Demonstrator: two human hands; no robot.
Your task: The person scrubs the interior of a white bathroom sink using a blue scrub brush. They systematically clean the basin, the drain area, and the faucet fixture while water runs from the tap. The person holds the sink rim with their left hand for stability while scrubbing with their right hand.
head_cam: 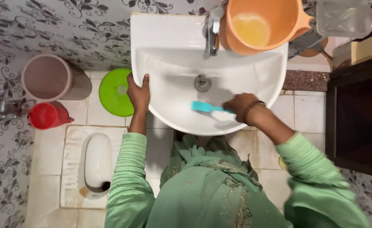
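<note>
A small washroom seen from above: the walls carry a glossy grey tile with dark scrolling leaf patterns, and the floor (pixel 46 156) is laid in pale, matt square tiles with darker grout lines. A white ceramic washbasin (pixel 169 38) juts from the wall, smooth and shiny, with a rounded front rim, a flat back ledge and a round metal drain (pixel 202 82) in the bowl. A chrome tap (pixel 213 31) stands on the ledge, and just beside it sits an orange plastic jug (pixel 274 21) with a handle, yellowish liquid at its bottom.

The left hand (pixel 138 93) is clamped on the basin's left rim, thumb inside the bowl and fingers curled under the edge. The right hand (pixel 241 107), a thin band at its wrist, is closed around a teal plastic brush (pixel 205 107) whose head lies against the lower inner wall of the bowl, below the drain; its bristle end is blurred. The two hands are well apart, at opposite sides of the basin. Both sleeves are ribbed light green cloth, and a green draped garment hangs below the basin.

On the floor to the left stand a round bright-green plastic stool (pixel 112 93), a tall pinkish-grey plastic bucket (pixel 50 78) and a red plastic mug (pixel 46 115). A white ceramic floor toilet (pixel 98 162) is set in a worn tiled step.
</note>
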